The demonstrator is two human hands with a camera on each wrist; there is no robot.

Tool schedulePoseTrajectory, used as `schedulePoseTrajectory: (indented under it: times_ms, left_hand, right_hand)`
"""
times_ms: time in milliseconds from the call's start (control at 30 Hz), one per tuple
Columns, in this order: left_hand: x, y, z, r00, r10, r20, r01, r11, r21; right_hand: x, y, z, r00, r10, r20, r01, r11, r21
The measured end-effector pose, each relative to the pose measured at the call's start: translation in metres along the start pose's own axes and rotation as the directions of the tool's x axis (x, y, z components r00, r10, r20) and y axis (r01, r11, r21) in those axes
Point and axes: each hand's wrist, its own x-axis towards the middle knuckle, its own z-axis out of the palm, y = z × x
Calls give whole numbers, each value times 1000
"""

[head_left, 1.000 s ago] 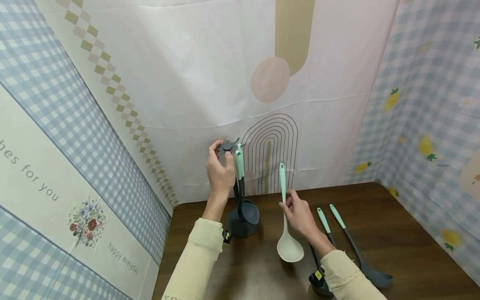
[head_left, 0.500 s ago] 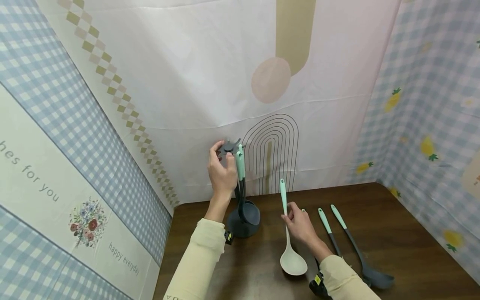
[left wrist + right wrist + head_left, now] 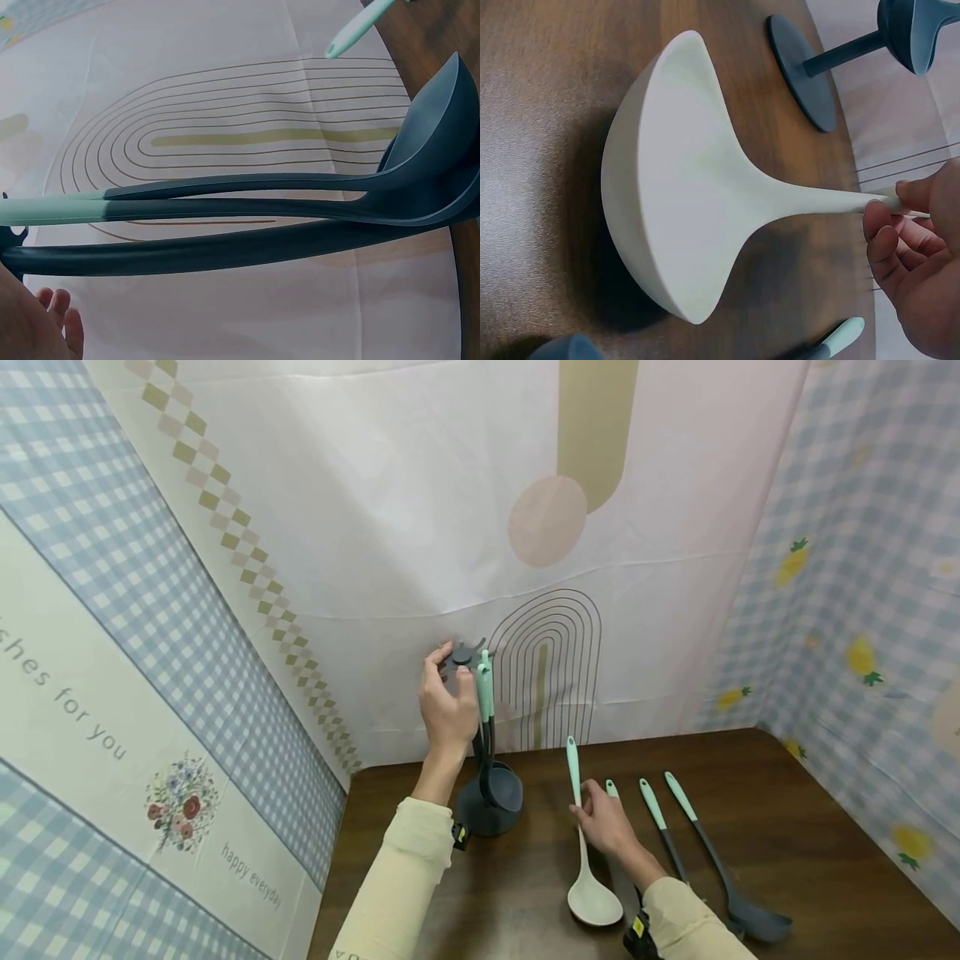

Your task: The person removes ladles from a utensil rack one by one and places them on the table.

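Note:
My left hand [image 3: 447, 706] grips the hooked top [image 3: 462, 655] of a dark utensil stand, thumb and fingers around its edge. Dark ladles [image 3: 420, 135] with mint handles [image 3: 486, 693] hang from that stand, beside its pole [image 3: 150, 259]. Between thumb and fingers, my right hand [image 3: 606, 821] pinches the stem of a white ladle [image 3: 594, 902] with a mint handle end. Its bowl points down toward me, low over the table; in the right wrist view a shadow lies beside it. Whether the bowl touches the wood I cannot tell.
Right of the white ladle lie several dark utensils with mint handles [image 3: 652, 803], one a dark ladle [image 3: 757, 920] at the far right; my right forearm partly covers others. The brown table [image 3: 817, 827] ends at a cloth-covered wall [image 3: 420, 560] behind the stand.
My right hand has lowered the white ladle toward me and slightly right, uncovering the mint handle end of another utensil behind it. The left hand keeps its hold on the stand.

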Motion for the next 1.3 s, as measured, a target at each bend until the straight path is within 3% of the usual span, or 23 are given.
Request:
schedulePoseTrajectory:
  times_ms: [300, 700, 1000, 1300]
  left_hand:
    - [0, 0, 1, 1000, 5, 1, -5, 1000, 7]
    - [-1, 0, 1, 1000, 14, -3, -14, 1000, 11]
    - [-2, 0, 1, 1000, 12, 3, -12, 1000, 5]
    - [-1, 0, 1, 1000, 16, -6, -16, 1000, 16]
  right_hand:
    - [-3, 6, 2, 997, 42, 60, -43, 999, 17]
    - [-2, 12, 3, 996, 41, 81, -34, 996, -86]
    - [-5, 19, 6, 983, 112, 143, -97, 990, -107]
    - [-1, 25, 8, 988, 98, 116, -71, 973, -219]
